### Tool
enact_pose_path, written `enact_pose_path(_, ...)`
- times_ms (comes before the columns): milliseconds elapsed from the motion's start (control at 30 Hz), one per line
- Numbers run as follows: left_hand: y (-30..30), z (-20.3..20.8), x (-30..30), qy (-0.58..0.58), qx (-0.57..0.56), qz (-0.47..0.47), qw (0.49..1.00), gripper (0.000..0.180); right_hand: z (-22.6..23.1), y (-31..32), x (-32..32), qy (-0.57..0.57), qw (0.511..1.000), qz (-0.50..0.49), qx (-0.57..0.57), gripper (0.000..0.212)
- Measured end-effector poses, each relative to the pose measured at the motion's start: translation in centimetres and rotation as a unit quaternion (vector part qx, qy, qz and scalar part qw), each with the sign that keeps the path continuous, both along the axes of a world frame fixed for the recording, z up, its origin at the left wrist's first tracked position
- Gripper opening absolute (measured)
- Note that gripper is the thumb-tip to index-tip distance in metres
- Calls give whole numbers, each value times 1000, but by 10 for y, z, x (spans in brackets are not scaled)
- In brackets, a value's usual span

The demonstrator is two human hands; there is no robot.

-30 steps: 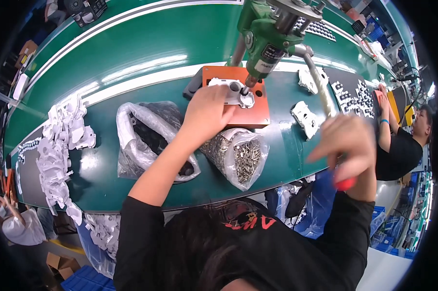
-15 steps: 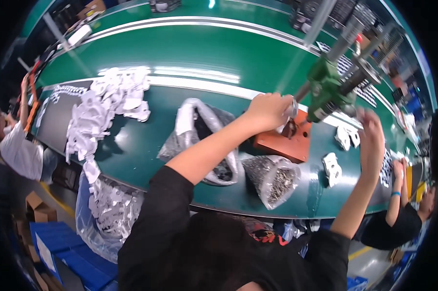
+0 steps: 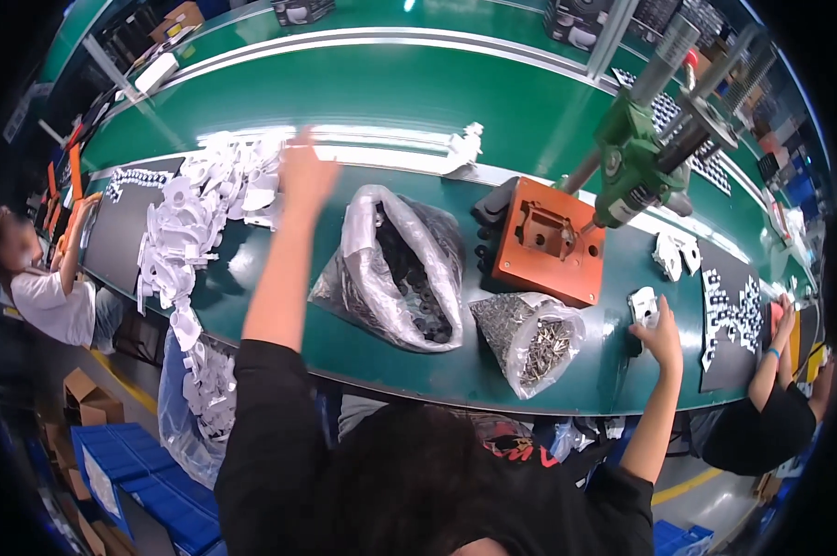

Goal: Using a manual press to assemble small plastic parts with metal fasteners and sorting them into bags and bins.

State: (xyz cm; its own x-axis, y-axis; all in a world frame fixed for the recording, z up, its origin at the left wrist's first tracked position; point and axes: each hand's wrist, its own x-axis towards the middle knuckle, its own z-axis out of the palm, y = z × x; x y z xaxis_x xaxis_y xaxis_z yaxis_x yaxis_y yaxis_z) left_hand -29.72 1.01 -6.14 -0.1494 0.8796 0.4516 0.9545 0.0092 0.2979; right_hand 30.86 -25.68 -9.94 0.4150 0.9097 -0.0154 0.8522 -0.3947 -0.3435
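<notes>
My left hand is at the right edge of a heap of white plastic parts; motion smears its fingers. My right hand has its thumb and fingers on either side of a white plastic part on the right of the bench. An orange fixture block with a recess in its top sits beneath a green hand press. Nothing white shows in that recess. Another white part is on the pale rail behind the bench.
Between my arms stand an open bag of dark parts and a bag of small metal pins. Two white parts lie near the press, beside a dark mat of small pieces. Co-workers sit at both sides.
My left hand has left the orange block for the white heap. My right hand has come down from beside the press to the white part. A white part now shows on the rail.
</notes>
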Motion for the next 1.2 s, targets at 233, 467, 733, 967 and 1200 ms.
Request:
enact_pose_path(233, -4, -19, -114, 212, -32, 120, 969, 42, 28, -1, -29, 37, 999, -6, 6, 71)
enact_pose_path(467, -1, -25, -137, 61, -92, 18, 994, 37, 42, -23, -35, 20, 995, -4, 97, 63)
enact_pose_path(733, -9, 8, -148, -179, -43, -150, 971, 26, 107, -22, -92, 424, 865, 73, 257, 39)
enact_pose_path(967, -102, 44, 44, -648, -22, -265, 714, 27, 103, -2, -189, 468, 788, 230, 327, 64)
enact_pose_path(1200, -214, 56, 165, -572, -164, -494, 634, 23, 116, -3, -263, 304, 809, 376, 336, 92)
